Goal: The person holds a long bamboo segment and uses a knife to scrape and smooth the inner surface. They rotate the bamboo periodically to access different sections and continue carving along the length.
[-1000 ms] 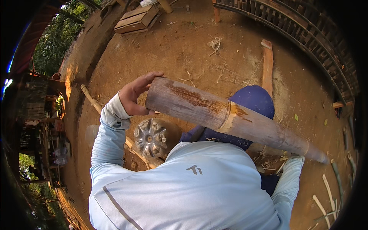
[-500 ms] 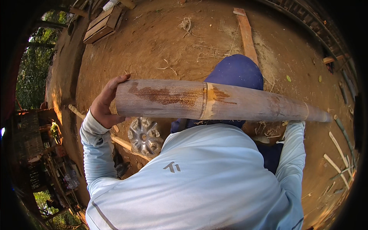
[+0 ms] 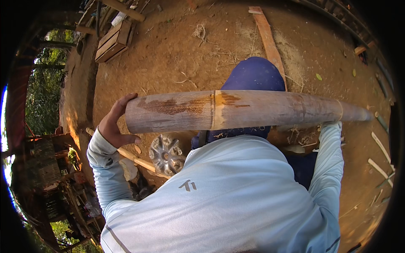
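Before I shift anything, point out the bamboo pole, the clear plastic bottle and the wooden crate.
Bamboo pole (image 3: 253,110): head view, on the middle of its length.
Clear plastic bottle (image 3: 166,155): head view, on its lobed base.
Wooden crate (image 3: 111,42): head view, on its slats.

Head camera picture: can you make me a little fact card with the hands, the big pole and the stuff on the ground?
Left hand: holding the bamboo pole at its left end
Right hand: hidden; its sleeve reaches the pole
Pole look: greyish, brown-stained, lying across the view
Near left hand: clear plastic bottle
Ground: dirt, brown plank, wooden crate
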### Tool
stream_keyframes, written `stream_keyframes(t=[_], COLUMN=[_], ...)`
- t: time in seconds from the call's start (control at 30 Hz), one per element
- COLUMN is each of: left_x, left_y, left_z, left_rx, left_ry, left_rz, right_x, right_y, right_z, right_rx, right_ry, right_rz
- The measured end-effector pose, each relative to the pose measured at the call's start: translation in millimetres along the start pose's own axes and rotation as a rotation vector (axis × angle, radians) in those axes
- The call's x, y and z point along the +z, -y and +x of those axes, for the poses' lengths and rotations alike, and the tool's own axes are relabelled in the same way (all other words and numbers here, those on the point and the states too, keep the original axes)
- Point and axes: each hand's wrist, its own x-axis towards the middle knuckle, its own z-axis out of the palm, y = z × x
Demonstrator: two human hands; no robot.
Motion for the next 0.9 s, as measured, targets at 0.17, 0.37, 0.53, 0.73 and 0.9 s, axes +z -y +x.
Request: stream_keyframes(t=[0.17, 0.37, 0.53, 0.73, 0.9], left_x=[-6, 76, 93, -164, -74], left_y=[-79, -165, -153, 57, 225], left_z=[27, 104, 134, 44, -114], left_rx=[0.284, 0.541, 0.221, -1.203, -0.766], left_ry=[-0.170, 0.094, 0.418, -0.118, -1.400], left_rz=[0.443, 0.935, 0.901, 0.649, -0.878], right_x=[9, 21, 22, 32, 32], right_y=[5, 3, 6, 3, 12], right_z=[-6, -6, -9, -8, -21], right_rx=[0.003, 0.014, 0.012, 0.057, 0.050], right_ry=[0.008, 0.035, 0.035, 0.068, 0.028], right_rz=[-0.008, 0.005, 0.000, 0.030, 0.029])
